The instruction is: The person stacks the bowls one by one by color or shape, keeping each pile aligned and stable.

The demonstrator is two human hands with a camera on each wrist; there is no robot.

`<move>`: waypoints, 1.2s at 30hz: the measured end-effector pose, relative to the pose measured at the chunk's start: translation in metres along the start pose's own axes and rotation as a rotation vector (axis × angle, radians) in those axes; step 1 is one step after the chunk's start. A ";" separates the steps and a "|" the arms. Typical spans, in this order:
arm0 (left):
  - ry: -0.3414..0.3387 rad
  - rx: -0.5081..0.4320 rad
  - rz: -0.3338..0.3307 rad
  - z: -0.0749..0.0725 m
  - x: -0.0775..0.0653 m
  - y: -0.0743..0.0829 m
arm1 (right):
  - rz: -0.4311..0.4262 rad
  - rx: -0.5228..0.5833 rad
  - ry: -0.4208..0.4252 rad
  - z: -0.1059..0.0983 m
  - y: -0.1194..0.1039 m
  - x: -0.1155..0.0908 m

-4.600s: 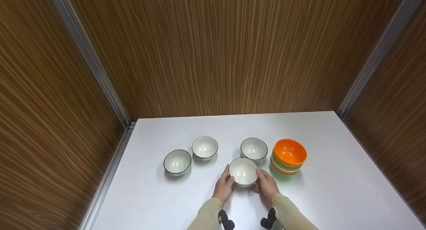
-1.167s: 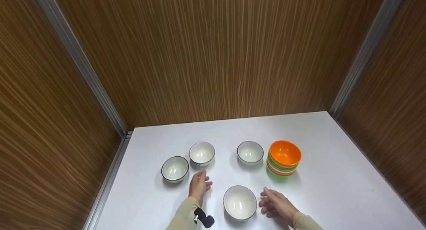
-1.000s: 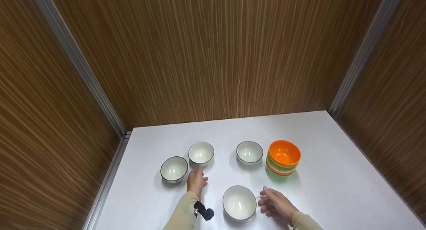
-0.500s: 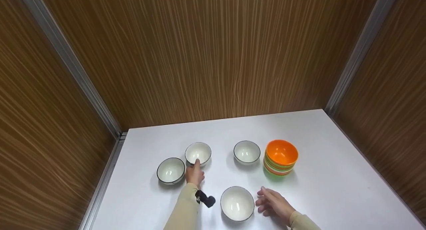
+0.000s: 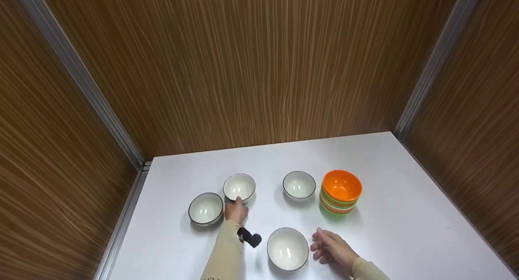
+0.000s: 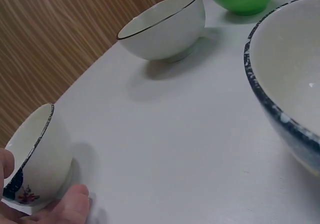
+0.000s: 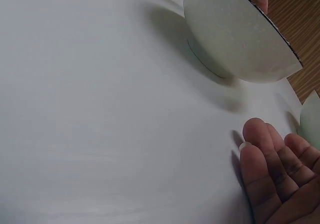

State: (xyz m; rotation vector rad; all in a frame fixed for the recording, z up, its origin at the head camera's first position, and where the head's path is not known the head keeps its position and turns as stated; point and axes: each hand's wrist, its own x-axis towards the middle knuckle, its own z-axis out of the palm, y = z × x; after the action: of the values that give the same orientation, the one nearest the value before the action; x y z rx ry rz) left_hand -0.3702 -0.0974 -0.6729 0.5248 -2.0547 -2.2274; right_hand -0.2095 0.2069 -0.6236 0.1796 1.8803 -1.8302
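My left hand [image 5: 236, 212] grips the near rim of a white dark-rimmed bowl [image 5: 239, 185] at the back left. Its thumb lies over the rim, and in the left wrist view the fingers [image 6: 70, 206] reach low along the outside of that bowl [image 6: 52, 164], which has a small painted pattern. A second white bowl [image 5: 288, 249] stands at the front middle of the table. Just right of it my right hand [image 5: 334, 247] rests with loosely bent fingers, palm toward the bowl and holding nothing. The right wrist view shows a gap between these fingertips [image 7: 255, 164] and the bowl [image 7: 240, 39].
Another white bowl [image 5: 206, 209] stands close left of my left hand. At the back, one more white bowl [image 5: 299, 185] sits beside a stack of coloured bowls [image 5: 341, 193], orange on top. Wood-grain panels [image 5: 259, 69] enclose the white table [image 5: 405, 215].
The front bowl was held by both hands, then set down nearer the front edge. My left hand let go, moved left and forward, and took the back-left bowl's rim. My right hand stayed beside the front bowl.
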 end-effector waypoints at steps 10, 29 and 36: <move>-0.154 -0.044 -0.077 -0.012 0.060 -0.062 | -0.021 0.017 -0.011 0.001 0.001 0.001; -0.129 -0.061 -0.162 -0.007 -0.060 0.072 | -0.178 -0.123 0.129 0.009 -0.047 0.001; -0.256 -0.035 -0.182 -0.007 -0.090 0.096 | -0.280 -0.161 0.112 0.015 -0.067 0.002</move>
State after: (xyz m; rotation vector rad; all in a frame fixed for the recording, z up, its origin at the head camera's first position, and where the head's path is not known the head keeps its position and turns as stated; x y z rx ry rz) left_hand -0.3013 -0.0892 -0.5608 0.4609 -2.1575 -2.5504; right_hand -0.2362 0.1861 -0.5640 -0.0402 2.2143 -1.8666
